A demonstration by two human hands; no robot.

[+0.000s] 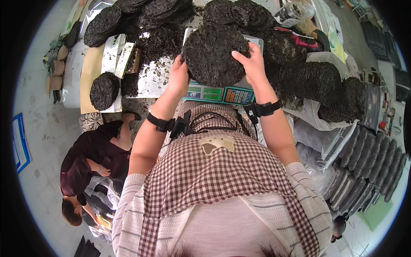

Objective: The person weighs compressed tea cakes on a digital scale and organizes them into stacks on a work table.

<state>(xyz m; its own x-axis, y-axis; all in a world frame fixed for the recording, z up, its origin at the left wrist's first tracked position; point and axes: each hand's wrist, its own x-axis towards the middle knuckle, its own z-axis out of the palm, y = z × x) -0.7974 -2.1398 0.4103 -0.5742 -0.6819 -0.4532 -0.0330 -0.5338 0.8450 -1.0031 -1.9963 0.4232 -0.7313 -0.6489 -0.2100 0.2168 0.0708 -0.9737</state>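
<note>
A round, dark sheet or stack of dried seaweed (213,56) is between my two hands, over the tray of a digital scale (221,93). My left hand (179,75) grips its left edge, with the fingers hidden beneath. On the right edge, my right hand (253,62) has its thumb on top and its fingers behind the rim. The scale's keypad and lit green display show below the seaweed. Whether the seaweed touches the tray cannot be told.
Round seaweed stacks (102,27) line the table's back, with loose flakes (160,43) around. Another disc (104,91) lies at left. A long seaweed roll (310,82) lies right, above packed bags (369,157). A person (96,154) bends at lower left. Red-handled scissors (284,30) lie back right.
</note>
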